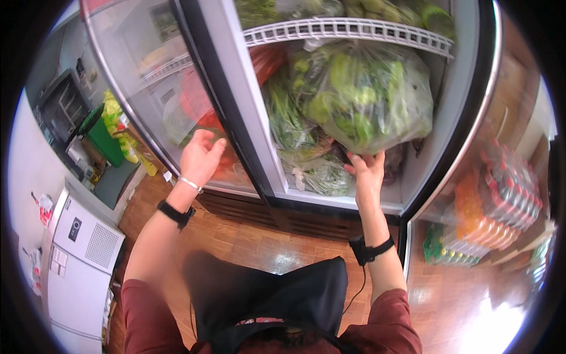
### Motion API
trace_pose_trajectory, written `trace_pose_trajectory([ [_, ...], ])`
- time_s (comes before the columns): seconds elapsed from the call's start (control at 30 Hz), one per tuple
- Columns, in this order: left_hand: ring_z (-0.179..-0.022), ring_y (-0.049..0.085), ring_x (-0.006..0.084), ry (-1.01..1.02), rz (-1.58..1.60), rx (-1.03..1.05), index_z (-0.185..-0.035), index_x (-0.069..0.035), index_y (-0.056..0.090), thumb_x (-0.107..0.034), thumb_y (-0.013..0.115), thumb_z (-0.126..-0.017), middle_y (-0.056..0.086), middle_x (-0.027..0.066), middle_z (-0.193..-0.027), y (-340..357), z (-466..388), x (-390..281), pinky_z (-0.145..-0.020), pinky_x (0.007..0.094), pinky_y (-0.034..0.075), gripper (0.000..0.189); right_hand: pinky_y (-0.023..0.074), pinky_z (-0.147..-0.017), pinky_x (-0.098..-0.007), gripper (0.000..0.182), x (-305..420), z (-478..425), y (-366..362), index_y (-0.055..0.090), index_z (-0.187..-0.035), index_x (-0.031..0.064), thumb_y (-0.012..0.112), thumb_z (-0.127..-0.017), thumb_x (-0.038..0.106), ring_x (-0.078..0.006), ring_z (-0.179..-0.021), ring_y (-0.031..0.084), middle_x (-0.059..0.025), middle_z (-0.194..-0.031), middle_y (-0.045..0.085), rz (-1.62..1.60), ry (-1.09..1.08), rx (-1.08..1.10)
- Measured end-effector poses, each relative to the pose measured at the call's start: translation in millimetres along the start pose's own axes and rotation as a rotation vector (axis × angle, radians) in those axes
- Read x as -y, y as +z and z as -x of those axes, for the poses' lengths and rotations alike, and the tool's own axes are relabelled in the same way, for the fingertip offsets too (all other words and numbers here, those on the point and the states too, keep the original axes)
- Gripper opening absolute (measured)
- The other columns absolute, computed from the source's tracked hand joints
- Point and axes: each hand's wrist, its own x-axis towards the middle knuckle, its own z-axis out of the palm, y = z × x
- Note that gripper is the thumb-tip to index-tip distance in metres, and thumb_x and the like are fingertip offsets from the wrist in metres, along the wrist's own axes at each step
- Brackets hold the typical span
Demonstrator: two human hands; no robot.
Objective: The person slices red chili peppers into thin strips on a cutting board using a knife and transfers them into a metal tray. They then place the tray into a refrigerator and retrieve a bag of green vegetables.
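A large clear plastic bag of leafy green vegetables [362, 97] fills the right part of the open fridge compartment, below a white wire shelf [345, 28]. My right hand [368, 170] is under the bag's lower end, fingers apart and touching or close to its underside; whether it bears weight cannot be told. Smaller bagged greens [327, 177] lie on the compartment floor left of that hand, with more greens [287, 119] behind. My left hand [201, 159] is raised in front of the left glass door [146, 88], fingers spread, holding nothing.
A black and silver door frame [230, 106] divides the fridge. The open right door's edge [471, 128] curves beside the compartment. Beyond it, shrink-wrapped bottles [491, 208] stand stacked on the floor. At left are a white appliance [79, 265] and a green bin [104, 137].
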Motion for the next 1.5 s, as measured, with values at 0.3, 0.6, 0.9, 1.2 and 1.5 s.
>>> trace_pose_trajectory([
  [0.3, -0.087, 0.071, 0.0341, -0.144, 0.028, 0.159, -0.099, -0.004, 0.072, -0.029, 0.065, -0.082, 0.074, 0.0173, -0.09, 8, -5, -13, -0.08, 0.0414, 0.055, 0.032, 0.0597, -0.073, -0.0334, 0.063, -31, 54, 26, 0.033, -0.154, -0.0023, 0.056, -0.095, -0.001, -0.028, -0.101, 0.07, -0.0195, -0.132, 0.058, 0.069, 0.33, 0.284],
  [0.6, -0.068, 0.065, 0.0406, 0.071, 0.135, 0.042, -0.073, -0.003, 0.06, -0.035, 0.07, -0.087, 0.064, 0.0185, -0.066, 28, 5, -3, -0.063, 0.0501, 0.05, 0.037, 0.0593, -0.07, -0.0293, 0.032, -52, 83, 115, 0.06, -0.126, -0.0043, 0.057, -0.095, -0.001, -0.0209, -0.092, 0.07, -0.0136, -0.118, 0.064, 0.135, 0.32, 0.548],
  [0.9, -0.068, 0.063, 0.0334, 0.176, 0.296, 0.025, -0.097, -0.001, 0.066, -0.012, 0.071, -0.086, 0.061, 0.0166, -0.079, -89, 133, 57, -0.063, 0.0372, 0.051, 0.017, 0.059, -0.069, -0.0284, 0.027, -90, 91, 183, 0.059, -0.126, -0.0027, 0.055, -0.099, 0.001, -0.0193, -0.09, 0.07, -0.0105, -0.111, 0.066, 0.211, 0.305, 0.709],
  [1.2, -0.102, 0.063, 0.0181, -0.318, 0.209, -0.158, -0.119, -0.001, 0.062, 0.002, 0.077, -0.073, 0.066, 0.0037, -0.108, -207, 251, 166, -0.09, 0.0322, 0.051, 0.048, 0.0599, -0.071, -0.0357, 0.047, -100, 36, 327, 0.044, -0.141, -0.0037, 0.06, -0.098, 0.01, -0.0266, -0.094, 0.07, -0.0166, -0.121, 0.062, 0.019, 0.265, 0.674],
  [1.5, -0.129, 0.052, 0.0202, -0.497, 0.241, -0.425, -0.149, -0.001, 0.046, -0.012, 0.059, -0.101, 0.055, 0.0069, -0.14, -284, 292, 316, -0.111, 0.0327, 0.038, 0.05, 0.0594, -0.077, -0.035, 0.039, -92, 14, 373, 0.065, -0.118, -0.0122, 0.068, -0.095, 0.019, -0.0249, -0.097, 0.071, -0.0192, -0.12, 0.07, 0.036, 0.011, 0.574],
])
